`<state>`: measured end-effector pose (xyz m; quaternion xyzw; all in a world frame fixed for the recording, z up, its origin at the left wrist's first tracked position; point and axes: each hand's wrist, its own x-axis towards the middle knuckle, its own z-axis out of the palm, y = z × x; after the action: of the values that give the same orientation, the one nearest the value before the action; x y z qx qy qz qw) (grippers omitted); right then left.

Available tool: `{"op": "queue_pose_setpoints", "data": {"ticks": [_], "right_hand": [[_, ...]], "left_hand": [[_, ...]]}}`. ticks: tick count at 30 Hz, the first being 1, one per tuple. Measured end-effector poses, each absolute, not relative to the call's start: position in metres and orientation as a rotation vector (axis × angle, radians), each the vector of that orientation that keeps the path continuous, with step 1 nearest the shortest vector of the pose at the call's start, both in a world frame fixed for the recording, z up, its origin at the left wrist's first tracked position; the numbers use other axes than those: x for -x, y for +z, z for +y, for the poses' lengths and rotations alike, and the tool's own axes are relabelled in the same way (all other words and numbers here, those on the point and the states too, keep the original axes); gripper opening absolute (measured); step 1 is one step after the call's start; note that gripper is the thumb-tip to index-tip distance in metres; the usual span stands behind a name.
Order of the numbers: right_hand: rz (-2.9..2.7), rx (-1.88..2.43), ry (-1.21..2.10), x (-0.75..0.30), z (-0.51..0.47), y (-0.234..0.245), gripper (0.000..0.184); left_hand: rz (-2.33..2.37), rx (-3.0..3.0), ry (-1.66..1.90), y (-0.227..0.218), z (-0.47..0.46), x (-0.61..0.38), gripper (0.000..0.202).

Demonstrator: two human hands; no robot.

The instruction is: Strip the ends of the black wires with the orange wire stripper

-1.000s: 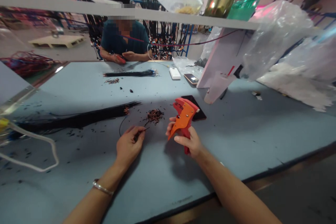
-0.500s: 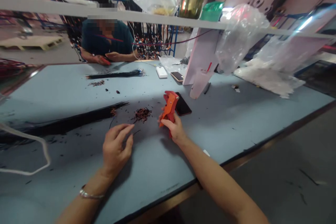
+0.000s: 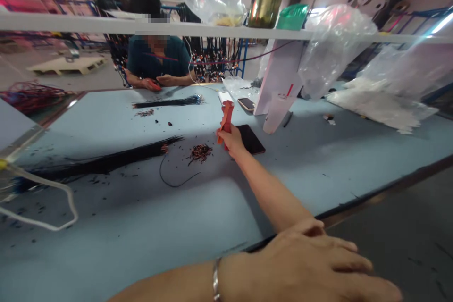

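Holding the orange plastic wire stripper (image 3: pixel 226 115) upright in our right hand (image 3: pixel 231 140) over the blue desk (image 3: pixel 318 160); left hand (image 3: pixel 304 264) spread empty, near edge.

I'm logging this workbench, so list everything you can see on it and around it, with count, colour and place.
Wire stripper: one, orange-red, held upright mid-table.
Black wire bundle: one, left of centre on the table.
Loose wire: one, black, curled, lying free near the bundle.
Stripped scraps: one pile, coppery and dark, beside the stripper.
Dark phone: one, black, flat just right of the stripper.
Far wire bundle: one, black, in front of the co-worker.
Second phone: one, far side of the table.
Table: one, light blue.
Co-worker: one, teal shirt, seated opposite.
Left hand: open, empty, bracelet at the wrist, off the table's near edge.
Right hand: gripping the wire stripper.
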<state>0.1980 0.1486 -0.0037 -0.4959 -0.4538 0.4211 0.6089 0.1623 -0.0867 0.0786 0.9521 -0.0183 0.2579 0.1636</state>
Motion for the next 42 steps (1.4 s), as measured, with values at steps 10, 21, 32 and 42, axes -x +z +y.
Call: {"op": "queue_pose_setpoints", "data": {"ticks": [10, 21, 32, 42], "right_hand": [[-1.149, 1.185, 0.765, -0.177, 0.166, -0.042, 0.019], [-1.232, 1.208, 0.674, -0.177, 0.167, -0.046, 0.017], [-1.317, 1.163, 0.68, -0.179, 0.161, -0.043, 0.025], [-1.408, 1.142, 0.72, -0.181, 0.153, -0.033, 0.019]], "left_hand": [[0.016, -2.693, 0.607, 0.064, -0.061, -0.15, 0.041], [0.2, -2.753, 0.994, 0.031, -0.055, -0.166, 0.017], [0.189, -2.588, 0.906, 0.03, -0.062, -0.16, 0.021], [-0.021, -2.692, 0.531, 0.059, -0.05, -0.172, 0.039]]}}
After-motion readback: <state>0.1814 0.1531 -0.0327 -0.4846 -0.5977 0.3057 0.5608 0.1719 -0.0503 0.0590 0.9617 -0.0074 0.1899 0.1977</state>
